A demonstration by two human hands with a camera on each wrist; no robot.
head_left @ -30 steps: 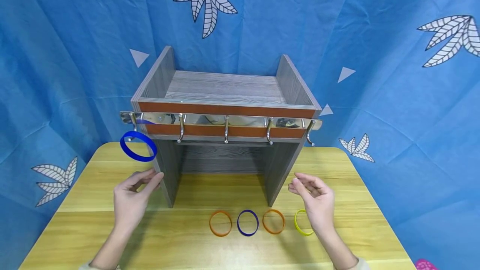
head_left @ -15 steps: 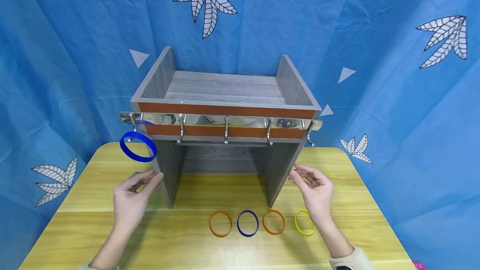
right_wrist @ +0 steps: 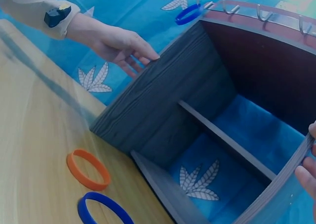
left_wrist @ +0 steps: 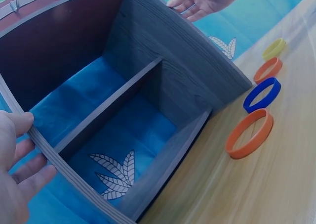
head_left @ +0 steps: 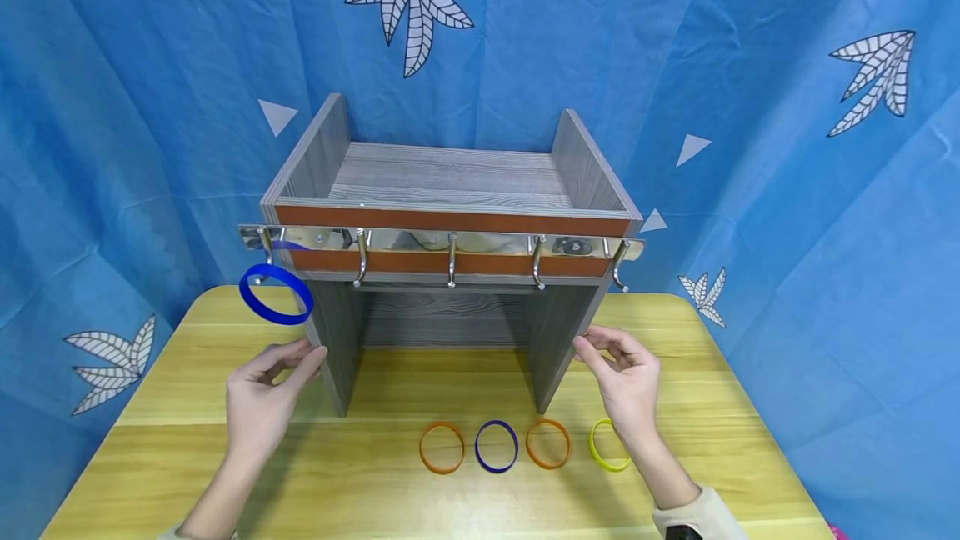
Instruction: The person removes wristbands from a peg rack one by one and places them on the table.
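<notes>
A grey wood-grain shelf unit [head_left: 450, 177] stands upright on the table, with a metal hook rail [head_left: 405, 238] along its upper front. My left hand [head_left: 258, 398] grips the front edge of the left side panel, thumb in front and fingers behind. At the opposite side panel, my right hand [head_left: 632, 383] pinches the front edge between thumb and fingers. From the leftmost hook hangs a blue wristband [head_left: 279, 318]. On the table before the unit lie an orange wristband [left_wrist: 259, 139], a blue one, another orange one and a yellow wristband [left_wrist: 276, 50], in a row.
The pale wooden table [head_left: 360, 498] extends in front of the unit and to both sides. A blue patterned cloth [head_left: 525, 40] hangs behind it. The other several hooks carry nothing. The yellow wristband lies beside the right forearm.
My right hand has moved slightly up and left, from beside the right panel onto its front edge. The left hand keeps its grip in the same place, and the wristbands have not moved.
</notes>
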